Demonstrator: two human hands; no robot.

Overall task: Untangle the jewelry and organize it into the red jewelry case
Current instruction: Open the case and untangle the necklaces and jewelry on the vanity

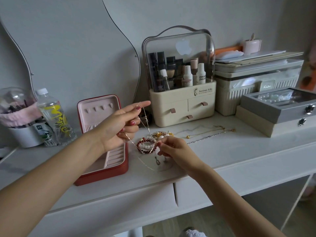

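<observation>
The red jewelry case (102,173) lies open on the white vanity, its pink-lined lid standing upright. My left hand (119,124) is raised above the case's right edge and pinches a thin silver chain (145,124), index finger stretched out. The chain runs down to my right hand (171,147), which pinches its lower part just above the tabletop. Under the hands lies a pile of red and white bead bracelets (147,145) and gold pieces (162,134). A small pendant (157,161) hangs below my right hand.
A gold necklace (210,132) and a silver chain (205,138) lie stretched out right of the pile. Behind stand a cream cosmetics organizer (183,106), grey boxes (277,113), a water bottle (54,115) and a white cup (25,135) at left.
</observation>
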